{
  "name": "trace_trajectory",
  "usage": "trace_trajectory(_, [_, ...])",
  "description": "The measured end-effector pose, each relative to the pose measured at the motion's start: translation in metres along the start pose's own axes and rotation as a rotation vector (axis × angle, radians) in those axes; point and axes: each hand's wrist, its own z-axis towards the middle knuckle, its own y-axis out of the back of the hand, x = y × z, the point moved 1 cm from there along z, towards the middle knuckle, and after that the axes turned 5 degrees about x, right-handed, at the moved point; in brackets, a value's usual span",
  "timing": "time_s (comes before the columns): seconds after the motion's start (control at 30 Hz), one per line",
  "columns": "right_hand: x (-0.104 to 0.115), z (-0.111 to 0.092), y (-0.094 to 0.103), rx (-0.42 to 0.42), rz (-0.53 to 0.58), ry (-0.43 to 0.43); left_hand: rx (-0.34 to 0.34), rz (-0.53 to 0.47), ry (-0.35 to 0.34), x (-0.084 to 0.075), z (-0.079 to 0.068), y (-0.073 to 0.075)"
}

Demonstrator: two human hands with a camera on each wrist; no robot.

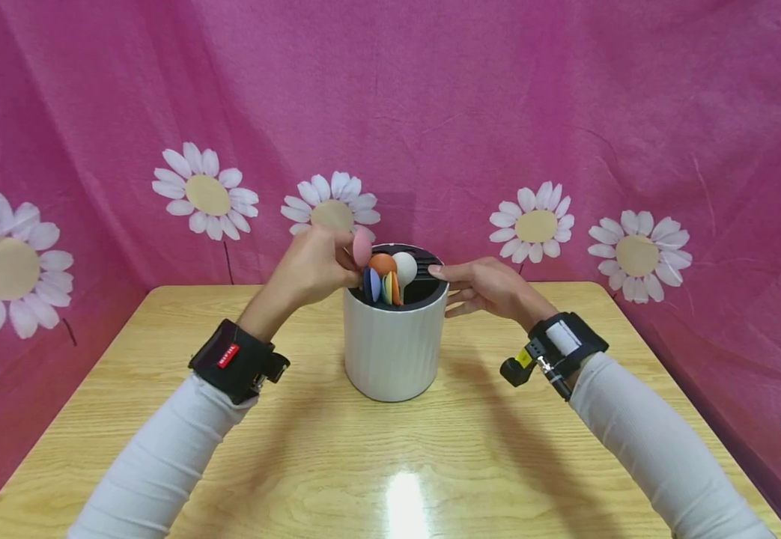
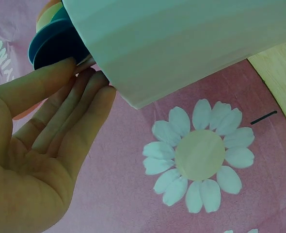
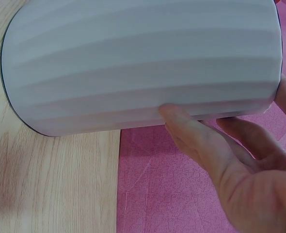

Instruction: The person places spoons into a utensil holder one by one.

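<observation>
A white ribbed utensil holder (image 1: 393, 352) with a black slotted insert stands upright on the table. My left hand (image 1: 316, 266) is at its left rim, thumb and fingers pinching a thin handle below the pink spoon head (image 1: 362, 247); the left wrist view shows the fingertips close together there. Beside it in the holder are an orange utensil head (image 1: 383, 263), a white round one (image 1: 405, 268) and nested coloured measuring spoons (image 1: 387, 288). My right hand (image 1: 487, 287) holds the holder's right side, thumb over the rim, fingers against the ribbed wall (image 3: 148, 73).
The light wooden table (image 1: 336, 464) ends at a pink cloth backdrop (image 1: 430, 112) printed with white daisies, close behind the holder. Black bands with small cameras sit on the left wrist (image 1: 238, 359) and right wrist (image 1: 561, 348).
</observation>
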Motion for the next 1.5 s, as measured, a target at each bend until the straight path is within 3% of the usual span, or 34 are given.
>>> trace_trajectory(0.27, [0.000, 0.001, 0.000, -0.003, -0.013, 0.001, 0.010, 0.011, -0.007, 0.003, -0.001, -0.001])
trace_trajectory(0.83, [-0.001, 0.002, -0.001, -0.002, -0.012, 0.011, -0.035, 0.003, -0.005, 0.008, -0.007, -0.005])
trace_trajectory(1.5, [-0.002, 0.001, 0.000, -0.005, 0.001, 0.013, -0.019, -0.026, 0.021, 0.012, -0.011, -0.006])
